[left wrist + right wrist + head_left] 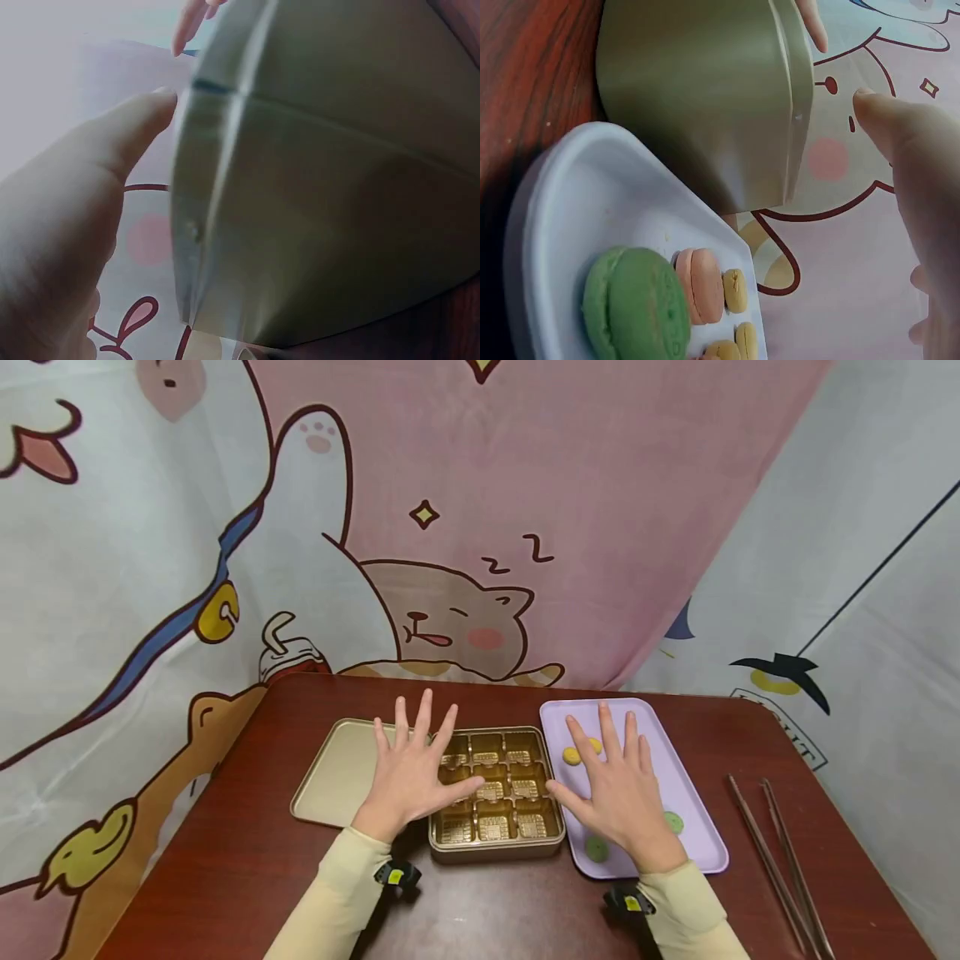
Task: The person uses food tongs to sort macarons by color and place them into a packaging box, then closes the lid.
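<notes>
My left hand (408, 781) is held over the gold lid and the left edge of the gold tin (497, 854), fingers spread and straight, holding nothing. The tin stands uncovered, with a gold insert divided into several square compartments. On its right, my right hand (618, 793) hovers over the lilac tray (677, 781), fingers likewise fanned out with nothing in them. Macarons lie on that tray: a green macaron (637, 304), a pink macaron (700, 285) and a yellow macaron (735, 290) show in the right wrist view, among others. In the head view my right hand hides part of them.
The flat gold lid (337, 777) lies left of the tin, partly behind my left hand. Long metal tweezers (767, 852) rest at the right side of the dark wooden table (225, 860). A cartoon-printed cloth (600, 485) hangs behind the table.
</notes>
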`<state>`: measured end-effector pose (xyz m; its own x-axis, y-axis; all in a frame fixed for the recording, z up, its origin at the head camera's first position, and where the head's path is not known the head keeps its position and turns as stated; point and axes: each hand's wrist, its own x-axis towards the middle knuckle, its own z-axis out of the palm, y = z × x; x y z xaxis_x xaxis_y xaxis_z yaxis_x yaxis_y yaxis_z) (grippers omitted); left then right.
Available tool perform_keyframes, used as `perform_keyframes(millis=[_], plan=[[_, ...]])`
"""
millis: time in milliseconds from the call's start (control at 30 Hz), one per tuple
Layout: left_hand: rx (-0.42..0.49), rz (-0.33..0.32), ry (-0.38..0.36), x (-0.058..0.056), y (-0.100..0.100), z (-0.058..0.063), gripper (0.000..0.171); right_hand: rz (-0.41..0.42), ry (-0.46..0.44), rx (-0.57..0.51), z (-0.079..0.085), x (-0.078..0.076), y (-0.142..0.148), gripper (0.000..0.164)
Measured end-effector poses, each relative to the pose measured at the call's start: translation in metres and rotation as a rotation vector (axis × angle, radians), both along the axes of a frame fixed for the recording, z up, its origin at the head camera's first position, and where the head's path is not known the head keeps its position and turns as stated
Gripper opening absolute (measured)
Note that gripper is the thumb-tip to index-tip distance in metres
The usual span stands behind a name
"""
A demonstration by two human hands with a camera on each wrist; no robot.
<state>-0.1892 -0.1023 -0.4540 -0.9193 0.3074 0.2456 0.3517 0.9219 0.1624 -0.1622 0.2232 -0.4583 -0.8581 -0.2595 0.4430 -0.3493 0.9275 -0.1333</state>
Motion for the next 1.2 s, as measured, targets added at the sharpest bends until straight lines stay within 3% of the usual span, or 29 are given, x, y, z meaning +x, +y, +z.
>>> perform_keyframes(millis=[233, 533, 700, 967, 1200], plan=[[0.096, -0.029, -0.078, 0.005, -0.007, 0.003, 0.113, 0.053, -0.001, -0.089, -0.004, 0.008, 0.013, 0.092], [0.251, -0.088, -0.128, 0.017, -0.029, 0.015, 0.102, -0.001, 0.005, -0.069, -0.003, 0.026, 0.048, 0.091], [0.333, -0.17, -0.147, 0.021, -0.041, 0.009, 0.094, -0.058, -0.006, -0.052, 0.0, 0.036, 0.072, 0.094], [0.568, -0.273, -0.307, 0.02, -0.048, -0.008, 0.084, -0.188, -0.127, -0.024, -0.005, 0.054, 0.108, 0.096], [0.646, -0.284, -0.361, 0.019, -0.046, -0.017, 0.074, -0.297, -0.213, 0.025, -0.013, 0.068, 0.143, 0.096]])
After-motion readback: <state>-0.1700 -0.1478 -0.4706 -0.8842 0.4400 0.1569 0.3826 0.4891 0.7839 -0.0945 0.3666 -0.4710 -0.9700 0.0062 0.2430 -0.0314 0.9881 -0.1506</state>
